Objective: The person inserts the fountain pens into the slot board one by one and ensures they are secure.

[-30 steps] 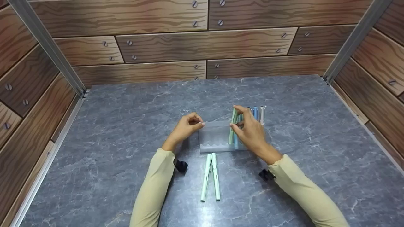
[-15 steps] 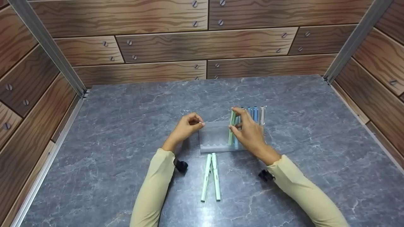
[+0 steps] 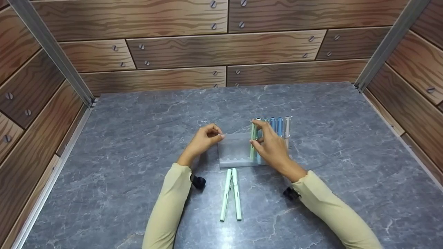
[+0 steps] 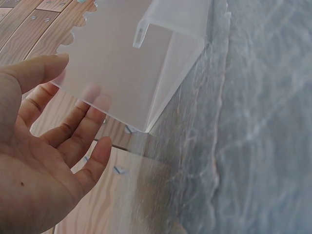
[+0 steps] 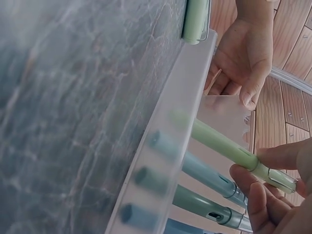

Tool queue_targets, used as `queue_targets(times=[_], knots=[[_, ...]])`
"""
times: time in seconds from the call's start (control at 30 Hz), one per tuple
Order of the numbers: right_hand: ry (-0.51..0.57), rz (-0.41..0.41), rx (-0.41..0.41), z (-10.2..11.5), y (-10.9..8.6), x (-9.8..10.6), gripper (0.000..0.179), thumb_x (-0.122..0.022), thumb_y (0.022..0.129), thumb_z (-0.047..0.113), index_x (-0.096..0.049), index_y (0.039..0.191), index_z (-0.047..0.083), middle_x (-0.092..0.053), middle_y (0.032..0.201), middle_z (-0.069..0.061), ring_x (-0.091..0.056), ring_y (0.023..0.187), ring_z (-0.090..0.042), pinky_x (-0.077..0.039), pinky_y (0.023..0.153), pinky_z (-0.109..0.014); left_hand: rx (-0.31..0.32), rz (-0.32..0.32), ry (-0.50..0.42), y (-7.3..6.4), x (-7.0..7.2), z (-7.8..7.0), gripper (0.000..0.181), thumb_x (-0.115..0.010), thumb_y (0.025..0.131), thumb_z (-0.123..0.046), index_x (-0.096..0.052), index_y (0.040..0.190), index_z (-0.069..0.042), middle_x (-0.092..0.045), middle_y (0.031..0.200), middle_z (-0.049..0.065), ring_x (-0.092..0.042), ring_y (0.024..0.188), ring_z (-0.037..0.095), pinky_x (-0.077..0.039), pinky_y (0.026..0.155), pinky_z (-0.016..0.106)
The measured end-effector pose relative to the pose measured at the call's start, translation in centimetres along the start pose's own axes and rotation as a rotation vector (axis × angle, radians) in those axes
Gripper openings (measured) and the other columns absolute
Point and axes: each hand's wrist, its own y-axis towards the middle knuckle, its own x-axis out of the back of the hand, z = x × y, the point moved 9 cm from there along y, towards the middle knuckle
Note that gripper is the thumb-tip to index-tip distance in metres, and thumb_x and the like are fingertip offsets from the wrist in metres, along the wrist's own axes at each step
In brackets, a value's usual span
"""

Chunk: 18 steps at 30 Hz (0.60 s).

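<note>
A translucent pen stand (image 3: pixel 235 149) with a notched upper edge and a front ledge stands on the table. At its left upper corner my left hand (image 3: pixel 203 141) pinches the panel between thumb and fingers, which the left wrist view (image 4: pixel 53 141) confirms. My right hand (image 3: pixel 276 148) holds a light green pen (image 5: pixel 226 147) near its clip end between thumb and fingers. That pen leans in the stand, its lower end behind the frosted ledge. Beside it rest a pale blue pen (image 5: pixel 207 174), a dark green pen (image 5: pixel 200 204) and several others, partly hidden by the right hand.
Two light green pens, one on the left (image 3: pixel 225 197) and one on the right (image 3: pixel 237 199), lie on the marbled table (image 3: pixel 121 155) in front of the stand, their upper ends close together. Wood-patterned walls (image 3: pixel 180 52) enclose the back and sides.
My right hand has shifted slightly left and down with the light green pen, which now stands more upright. More of the neighbouring pens' tops show. The left hand has stayed in place.
</note>
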Motion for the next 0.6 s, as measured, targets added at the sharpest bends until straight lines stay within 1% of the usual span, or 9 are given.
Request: queue_targets(times=[0.17, 0.3, 0.6], knots=[[-0.008, 0.003, 0.006, 0.07, -0.08, -0.05, 0.06, -0.076, 0.08, 0.006, -0.046, 0.132, 0.013, -0.062, 0.106, -0.012, -0.07, 0.072, -0.024, -0.052, 0.052, -0.037, -0.014, 0.003, -0.014, -0.1, -0.05, -0.23, 0.013, -0.069, 0.088, -0.011, -0.061, 0.092, -0.002, -0.063, 0.085, -0.003, -0.055, 0.074, 0.007, -0.044, 0.069, 0.022], [-0.02, 0.008, 0.009, 0.12, -0.1, -0.08, 0.06, -0.076, 0.081, 0.007, -0.046, 0.132, 0.013, -0.062, 0.106, -0.011, -0.07, 0.072, -0.023, -0.052, 0.053, -0.037, -0.021, 0.005, -0.013, -0.07, -0.07, -0.23, 0.011, -0.068, 0.088, -0.01, -0.061, 0.092, -0.003, -0.063, 0.085, -0.003, -0.055, 0.074, 0.007, -0.044, 0.069, 0.022], [-0.025, 0.035, -0.01, 0.02, -0.02, -0.29, 0.06, -0.075, 0.082, 0.008, -0.045, 0.134, 0.013, -0.061, 0.107, -0.012, -0.069, 0.074, -0.023, -0.053, 0.055, -0.038, -0.02, 0.021, -0.002, 0.04, -0.09, -0.05, 0.017, -0.067, 0.089, -0.008, -0.06, 0.097, 0.006, -0.063, 0.087, 0.002, -0.053, 0.073, 0.007, -0.043, 0.068, 0.022]])
